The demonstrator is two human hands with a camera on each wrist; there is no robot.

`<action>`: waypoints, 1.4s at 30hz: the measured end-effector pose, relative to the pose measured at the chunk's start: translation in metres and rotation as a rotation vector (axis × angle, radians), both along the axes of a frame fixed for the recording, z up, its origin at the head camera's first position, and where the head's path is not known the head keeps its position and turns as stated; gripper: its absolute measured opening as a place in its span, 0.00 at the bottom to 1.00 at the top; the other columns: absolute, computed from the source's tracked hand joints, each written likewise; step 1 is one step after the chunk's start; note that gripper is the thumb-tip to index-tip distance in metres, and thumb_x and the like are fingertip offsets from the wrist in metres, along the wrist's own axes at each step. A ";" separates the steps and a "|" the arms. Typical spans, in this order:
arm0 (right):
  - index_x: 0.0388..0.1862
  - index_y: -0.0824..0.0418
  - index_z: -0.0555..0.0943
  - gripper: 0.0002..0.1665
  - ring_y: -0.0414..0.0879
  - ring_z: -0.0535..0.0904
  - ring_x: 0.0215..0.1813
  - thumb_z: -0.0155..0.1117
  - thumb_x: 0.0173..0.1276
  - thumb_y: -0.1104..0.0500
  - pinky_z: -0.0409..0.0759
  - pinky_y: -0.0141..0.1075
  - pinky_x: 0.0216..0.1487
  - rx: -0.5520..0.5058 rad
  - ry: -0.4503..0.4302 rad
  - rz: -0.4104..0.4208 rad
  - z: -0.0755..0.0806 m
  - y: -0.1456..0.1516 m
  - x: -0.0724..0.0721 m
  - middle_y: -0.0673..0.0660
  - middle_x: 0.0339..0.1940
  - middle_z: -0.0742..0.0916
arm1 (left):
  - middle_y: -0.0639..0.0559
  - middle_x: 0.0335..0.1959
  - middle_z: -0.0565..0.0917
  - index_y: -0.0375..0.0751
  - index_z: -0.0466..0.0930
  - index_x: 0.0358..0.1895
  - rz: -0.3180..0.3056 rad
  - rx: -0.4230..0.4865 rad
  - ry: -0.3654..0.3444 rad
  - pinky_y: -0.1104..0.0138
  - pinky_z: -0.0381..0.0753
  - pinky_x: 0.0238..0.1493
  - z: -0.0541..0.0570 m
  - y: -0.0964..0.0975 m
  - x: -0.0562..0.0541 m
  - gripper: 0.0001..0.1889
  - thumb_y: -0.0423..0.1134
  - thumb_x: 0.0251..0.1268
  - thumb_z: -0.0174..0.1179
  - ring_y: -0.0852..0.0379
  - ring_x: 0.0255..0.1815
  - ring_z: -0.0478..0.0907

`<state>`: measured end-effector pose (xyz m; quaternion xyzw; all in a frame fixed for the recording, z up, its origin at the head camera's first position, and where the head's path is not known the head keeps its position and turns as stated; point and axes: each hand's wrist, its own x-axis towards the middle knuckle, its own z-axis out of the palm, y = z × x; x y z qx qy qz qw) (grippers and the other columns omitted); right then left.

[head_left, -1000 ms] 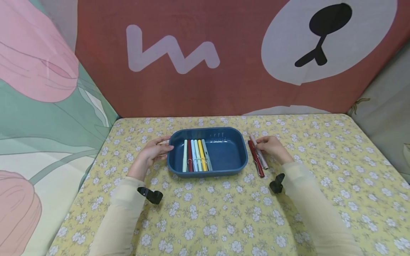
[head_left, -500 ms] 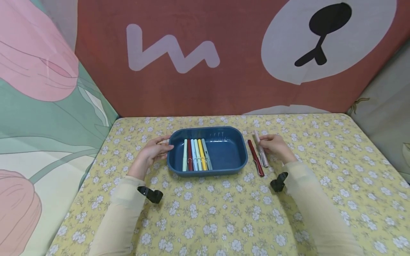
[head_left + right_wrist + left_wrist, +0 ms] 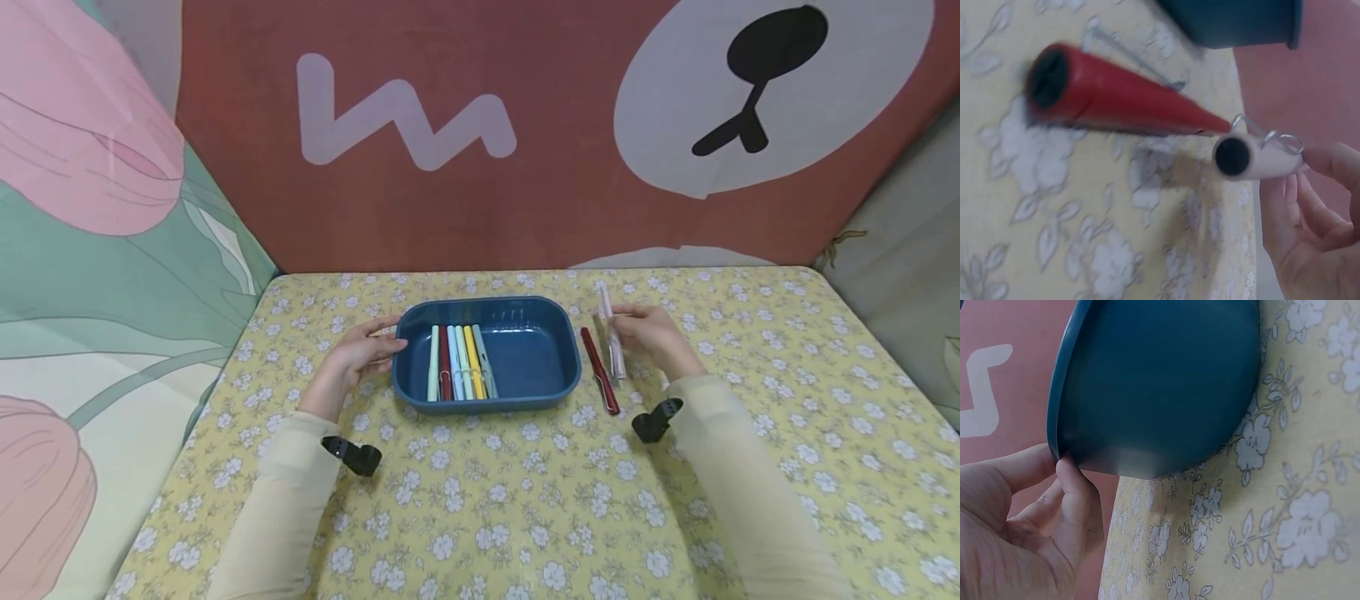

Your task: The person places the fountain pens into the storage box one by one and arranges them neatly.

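Note:
My left hand (image 3: 363, 358) pinches the left rim of a dark blue rectangular tray (image 3: 480, 408), thumb on one side and fingers on the other; the left wrist view shows this grip on the tray (image 3: 1160, 381) up close. To the right of the tray, my right hand (image 3: 654, 335) pinches a pale pink pen (image 3: 1279, 157) with a wire clip, raised off the cloth with its shadow beneath. A dark red pen (image 3: 600, 372) with a silver clip lies on the cloth between the tray and that hand.
Inside the tray's left half, several pens lie side by side: pale green, dark red (image 3: 445, 362), light blue, yellow (image 3: 474, 362) and grey-blue. A yellow flowered cloth (image 3: 480, 517) covers the table. A red-brown printed backdrop (image 3: 555, 208) stands behind it.
My right hand has taken the pale pink pen up from beside the red pen, lifting it slightly and shifting it right and away. The left hand and tray stay put.

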<state>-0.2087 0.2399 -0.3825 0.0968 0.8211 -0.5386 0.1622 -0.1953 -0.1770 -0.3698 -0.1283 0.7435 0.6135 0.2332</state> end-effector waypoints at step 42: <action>0.76 0.68 0.49 0.38 0.32 0.78 0.40 0.52 0.73 0.62 0.79 0.20 0.44 -0.598 0.013 -0.132 0.037 -0.031 0.000 0.44 0.38 0.78 | 0.41 0.75 0.55 0.52 0.56 0.75 -0.004 -0.020 0.004 0.77 0.78 0.27 0.000 0.001 -0.001 0.32 0.36 0.70 0.55 0.69 0.30 0.77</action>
